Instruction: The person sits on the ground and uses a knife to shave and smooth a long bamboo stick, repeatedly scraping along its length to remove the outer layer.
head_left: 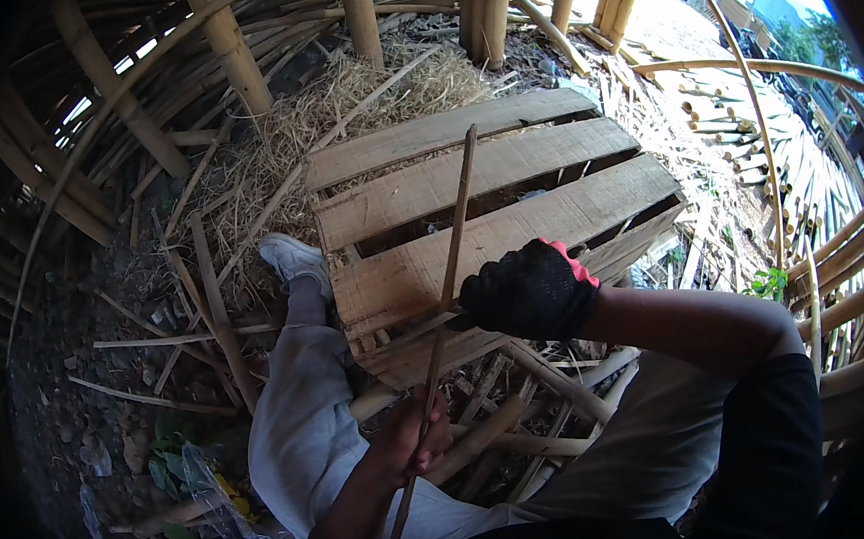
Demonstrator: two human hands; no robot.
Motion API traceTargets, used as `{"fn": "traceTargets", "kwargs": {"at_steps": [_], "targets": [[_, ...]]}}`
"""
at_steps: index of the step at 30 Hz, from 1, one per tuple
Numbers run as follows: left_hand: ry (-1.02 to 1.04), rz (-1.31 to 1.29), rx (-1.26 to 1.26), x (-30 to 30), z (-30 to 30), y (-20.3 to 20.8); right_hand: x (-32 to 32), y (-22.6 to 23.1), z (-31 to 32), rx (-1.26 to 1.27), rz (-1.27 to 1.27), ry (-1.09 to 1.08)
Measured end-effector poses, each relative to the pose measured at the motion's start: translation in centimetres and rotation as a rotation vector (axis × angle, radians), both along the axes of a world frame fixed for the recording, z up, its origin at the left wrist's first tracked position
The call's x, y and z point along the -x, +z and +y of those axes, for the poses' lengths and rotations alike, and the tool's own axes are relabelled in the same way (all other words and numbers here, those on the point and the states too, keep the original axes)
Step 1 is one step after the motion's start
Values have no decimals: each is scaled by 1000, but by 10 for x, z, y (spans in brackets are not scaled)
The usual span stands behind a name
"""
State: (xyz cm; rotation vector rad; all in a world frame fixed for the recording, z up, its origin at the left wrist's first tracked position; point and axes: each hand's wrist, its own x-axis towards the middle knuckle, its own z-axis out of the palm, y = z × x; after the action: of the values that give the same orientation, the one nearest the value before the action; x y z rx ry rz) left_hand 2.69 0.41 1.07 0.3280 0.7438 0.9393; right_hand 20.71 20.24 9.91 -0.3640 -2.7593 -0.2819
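Observation:
A long, thin bamboo strip [459, 212] slants up from my lap across a wooden slatted crate [548, 211]. My bare left hand [416, 439] is closed around its lower part, between my legs. My right hand [529, 293], in a black glove with a red cuff edge, is closed beside the strip's middle, over the crate's near edge. A thin blade, apparently of a knife [424, 327], reaches from this fist across the strip; its handle is hidden in the glove. The strip's upper end stands free above the slats.
Dry straw shavings [390, 92] are heaped behind the crate. Upright bamboo poles [362, 24] line the back. Cut bamboo pieces [494, 435] lie under and around my legs. Stacked bamboo poles [743, 138] lie at the right. Clear plastic [218, 500] and leaves are on the ground at lower left.

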Motion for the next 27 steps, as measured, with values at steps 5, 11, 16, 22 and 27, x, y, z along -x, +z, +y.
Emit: {"fn": "traceTargets", "kwargs": {"at_steps": [5, 11, 16, 22, 27], "targets": [[20, -125, -9, -1, 10, 5, -1, -2, 0, 69, 19, -69], [23, -253, 27, -5, 5, 6, -5, -3, -1, 176, 64, -67], [-2, -336, 72, -1, 4, 15, -8, 0, 10, 199, 52, -161], [4, -425, 91, -4, 5, 5, -10, 18, 10, 241, -117, -124], [2, -465, 45, -4, 4, 4, -5, 16, -17, 344, -95, -257]]}}
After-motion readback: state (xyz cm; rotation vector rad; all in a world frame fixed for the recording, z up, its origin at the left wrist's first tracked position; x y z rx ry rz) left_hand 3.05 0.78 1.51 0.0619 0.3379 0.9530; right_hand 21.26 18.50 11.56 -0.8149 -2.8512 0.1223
